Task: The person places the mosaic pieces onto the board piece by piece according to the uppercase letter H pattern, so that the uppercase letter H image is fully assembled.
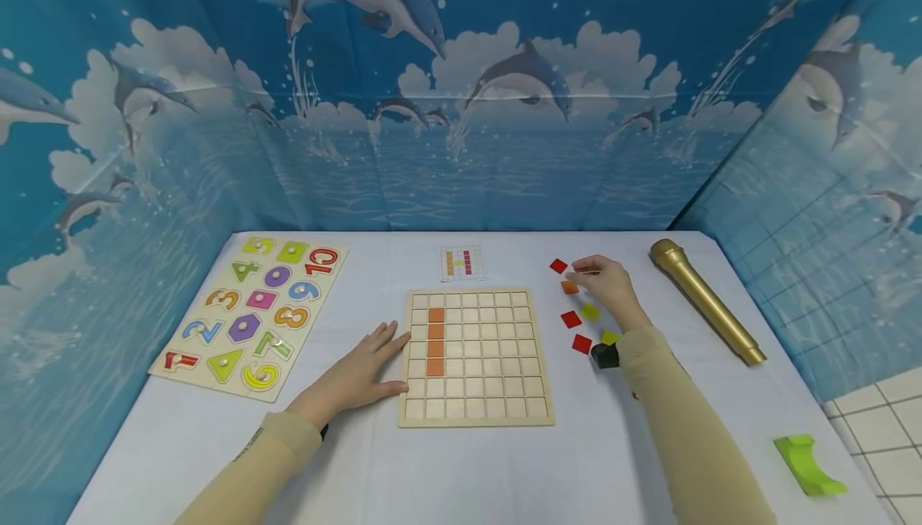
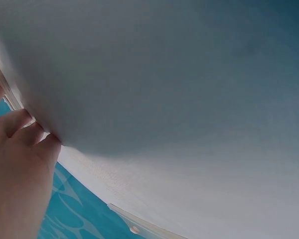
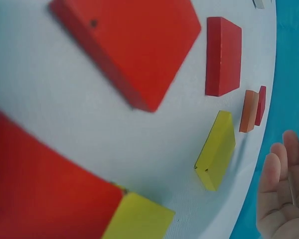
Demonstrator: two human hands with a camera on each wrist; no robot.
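A wooden grid board [image 1: 461,421] lies in the middle of the table, with several orange tiles standing in one column at its left. My left hand [image 1: 360,373] rests at the board's left edge, fingers spread and touching it; its fingers [image 2: 52,144] appear in the left wrist view. To the right of the board, my right hand [image 1: 605,283] hovers over loose tiles, fingertips just above an orange tile [image 1: 570,288]. That tile [image 3: 249,110] lies apart from the loosely extended fingers [image 3: 270,172]. Nearby are red tiles [image 1: 571,319] and yellow tiles [image 1: 591,312].
Behind the board lies a small pattern card [image 1: 463,263]. A number-and-shape puzzle board [image 1: 288,381] is at the left. On the right are a gold microphone-shaped tube [image 1: 709,301] and a green curved block [image 1: 808,465]. A dolphin-print curtain [image 1: 461,173] stands behind the table.
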